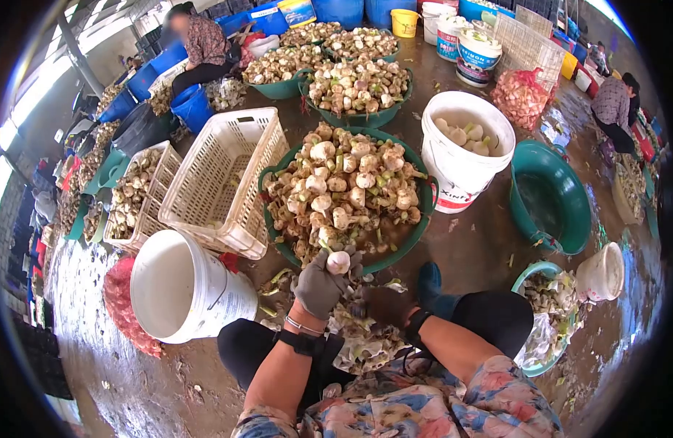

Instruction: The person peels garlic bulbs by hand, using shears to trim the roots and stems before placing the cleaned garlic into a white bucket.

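My left hand (317, 286), in a grey glove, is closed around a garlic bulb (338, 263), whose pale purplish-white face shows past the fingers. My right hand (388, 306), in a dark glove, is just to the right and lower; its fingers are smeared and dark, so what they hold cannot be made out. Directly ahead stands a green basin (413, 237) heaped with untrimmed garlic bulbs (340, 182). Between my knees, below both hands, lies a pile of garlic skins and trimmings (365, 339).
On the left are a white bucket (194, 292), a cream plastic crate (227, 175) and a red mesh sack (117, 303). To the right stand a bucket of peeled bulbs (464, 171), a green tub (522, 204) and a scrap basin (540, 270). Other people (205, 44) sit farther back.
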Motion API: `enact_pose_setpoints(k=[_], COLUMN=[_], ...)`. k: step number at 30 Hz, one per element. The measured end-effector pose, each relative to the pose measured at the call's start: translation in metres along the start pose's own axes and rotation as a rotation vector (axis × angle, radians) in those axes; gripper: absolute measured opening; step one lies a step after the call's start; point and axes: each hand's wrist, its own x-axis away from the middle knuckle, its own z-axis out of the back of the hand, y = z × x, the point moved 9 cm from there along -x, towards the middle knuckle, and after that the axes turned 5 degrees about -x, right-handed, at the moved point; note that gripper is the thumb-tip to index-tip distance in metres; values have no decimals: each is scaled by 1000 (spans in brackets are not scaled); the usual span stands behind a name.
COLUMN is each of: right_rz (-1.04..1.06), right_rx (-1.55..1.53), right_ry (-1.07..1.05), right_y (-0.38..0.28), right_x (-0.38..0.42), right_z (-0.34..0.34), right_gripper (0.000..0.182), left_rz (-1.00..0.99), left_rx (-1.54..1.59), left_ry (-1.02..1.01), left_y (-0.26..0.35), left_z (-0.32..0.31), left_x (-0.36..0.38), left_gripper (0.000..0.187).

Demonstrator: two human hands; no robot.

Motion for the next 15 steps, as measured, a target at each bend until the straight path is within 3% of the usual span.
enact_pose_setpoints(k=[1,2,3,4,5,6,8,10,11,13,14,15], right_rz=[-56,-59,19,95,222,216,105,202,298,222,154,142], right_rx=[-239,-240,-488,-735,-691,-690,-546,-373,-202,-320,-435,-351], right_ry=[89,87,258,429,496,493,334,253,173,187,202,238], right_y=[5,6,4,2,-2,-3,-18,-30,-36,-12,0,-11], right_x=[-11,-15,-15,-11,-15,-18,-30,-41,-46,-60,-65,-60], right_z=[14,20,44,66,73,74,67,40,24,17,17,49], right_gripper=[27,27,30,33,35,35,31,31,30,28,29,25], left_rz=[-12,-25,-24,-200,-374,-369,-194,-301,-459,-538,-746,-911], left_rx=[-28,-57,-53,-507,-960,-955,-433,-320,-624,-516,-508,-735], left_ry=[29,56,58,9,-44,-41,102,278,225,232,328,401], left_y=[3,7,9,24,33,33,29,55,86,155,192,237], left_z=[1,3,5,-1,-12,-9,8,12,16,-8,-30,-4], left_x=[-2,-6,-9,-10,-9,-13,-22,-12,-10,27,56,80], left_gripper=[36,36,36,34,33,33,27,29,30,30,31,32])
